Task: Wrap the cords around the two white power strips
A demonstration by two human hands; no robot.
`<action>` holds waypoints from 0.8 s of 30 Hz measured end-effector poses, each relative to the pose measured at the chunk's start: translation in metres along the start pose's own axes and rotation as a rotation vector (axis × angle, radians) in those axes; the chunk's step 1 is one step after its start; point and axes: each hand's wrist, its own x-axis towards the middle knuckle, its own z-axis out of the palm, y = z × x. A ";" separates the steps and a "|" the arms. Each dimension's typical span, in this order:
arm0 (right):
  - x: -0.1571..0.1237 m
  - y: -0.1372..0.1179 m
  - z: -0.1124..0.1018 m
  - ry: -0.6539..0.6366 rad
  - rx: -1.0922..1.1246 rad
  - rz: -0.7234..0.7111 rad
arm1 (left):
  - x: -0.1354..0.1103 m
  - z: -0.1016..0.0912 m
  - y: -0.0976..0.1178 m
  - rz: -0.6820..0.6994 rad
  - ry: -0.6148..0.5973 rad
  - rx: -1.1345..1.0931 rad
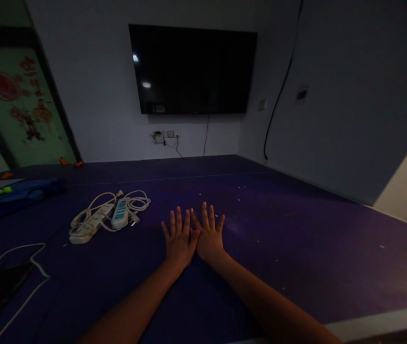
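Note:
My left hand (179,240) and my right hand (208,235) lie flat, palms down, side by side on a dark purple table (296,239). Their thumbs touch in the middle and all the fingers are stretched out and spread. Neither hand holds anything. The nearest things are two white power strips (97,220) with coiled cords, lying a short way to the left of my left hand.
A black TV (192,69) hangs on the wall behind the table, wall sockets (165,135) below it. A blue bundle (16,192) sits at the far left. A white cable (27,267) and a dark object lie at the near left corner.

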 end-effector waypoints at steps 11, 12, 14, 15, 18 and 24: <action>-0.001 0.000 -0.003 -0.013 0.008 -0.009 | -0.001 -0.001 0.001 -0.001 -0.002 -0.004; -0.001 0.000 -0.003 -0.011 0.017 -0.007 | -0.001 -0.001 0.001 -0.001 -0.004 -0.009; 0.000 0.001 -0.004 -0.008 0.052 -0.003 | 0.000 0.000 0.000 -0.002 -0.008 -0.025; 0.001 0.001 -0.006 -0.008 0.081 0.002 | 0.001 0.001 -0.001 -0.003 -0.004 -0.038; 0.005 0.000 -0.014 -0.025 0.239 0.057 | 0.001 -0.001 -0.002 0.002 0.062 -0.113; -0.005 -0.026 -0.035 -0.105 0.802 -0.054 | -0.020 -0.020 0.012 0.224 0.077 -0.308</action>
